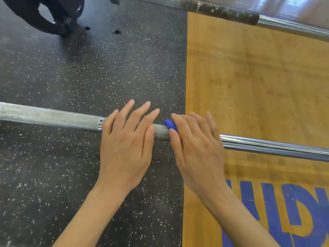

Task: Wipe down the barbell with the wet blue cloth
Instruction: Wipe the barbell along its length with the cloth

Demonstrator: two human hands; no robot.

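From the head view, the barbell (pixel 53 118) runs across the frame from left to right, above a dark speckled rubber floor (pixel 89 68) on the left and a wooden platform (pixel 258 86) with blue lettering (pixel 277 211) on the right. The left hand (pixel 128 138) lies flat over the knurled part of the bar, just right of a bright ring, its grip apart with fingers straight and spread. The right hand (pixel 197 145) lies over the bar just beside it, fingers extended, pressing the blue cloth (pixel 170 125) against the bar; only a small bunched part of the cloth shows at the thumb side, and the rest is hidden under the palm. Right of that hand the bar is smooth and shiny. A second bar (pixel 231 12) with a rough dark section crosses the top right, and a dark bag (pixel 53 13) lies at the top left.
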